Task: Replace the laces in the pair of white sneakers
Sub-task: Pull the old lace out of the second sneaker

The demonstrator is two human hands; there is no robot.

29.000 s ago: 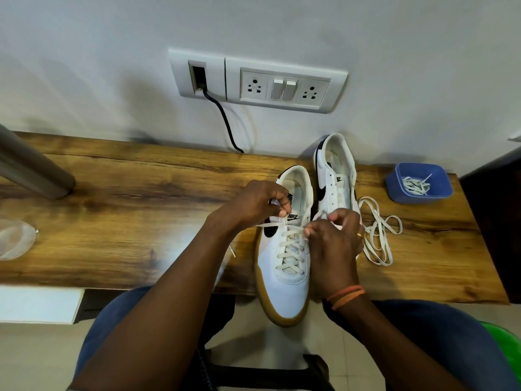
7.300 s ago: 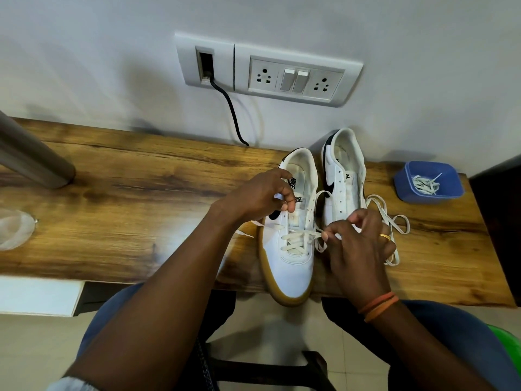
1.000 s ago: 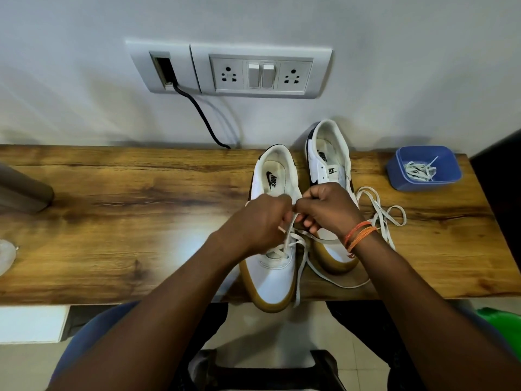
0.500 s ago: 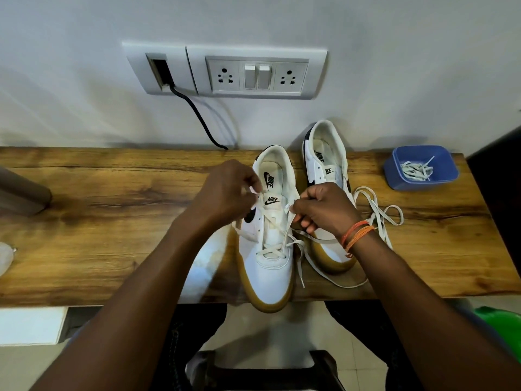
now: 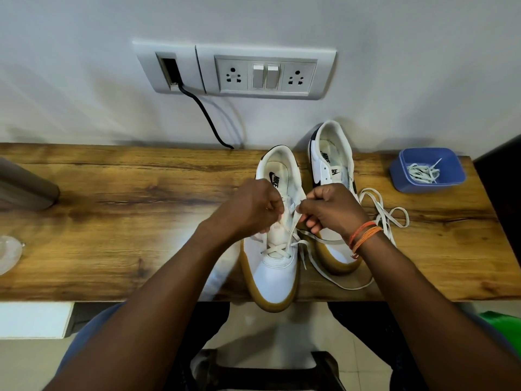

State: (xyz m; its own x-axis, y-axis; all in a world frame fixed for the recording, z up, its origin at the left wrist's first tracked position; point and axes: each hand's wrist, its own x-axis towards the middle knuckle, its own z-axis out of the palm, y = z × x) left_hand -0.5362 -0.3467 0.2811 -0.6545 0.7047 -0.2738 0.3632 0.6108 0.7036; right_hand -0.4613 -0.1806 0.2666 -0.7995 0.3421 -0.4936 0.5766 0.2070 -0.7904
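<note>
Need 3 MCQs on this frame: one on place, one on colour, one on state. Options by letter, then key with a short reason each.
1. Where is the blue tub?
A. On the floor
B. On the table, right of the sneakers
C. Left of both sneakers

2. What colour is the near sneaker's sole?
A. Black
B. Green
C. Tan

3. What are the hands doing?
A. Both pinch the lace over the near sneaker
B. Both lie flat on the table
C. One lifts the tub

Key: 1 B, the tub sits at the table's right end past the far sneaker. 2 C, a tan rim shows round the toe. 3 A, left hand and right hand meet, fingers curled on the lace.
</note>
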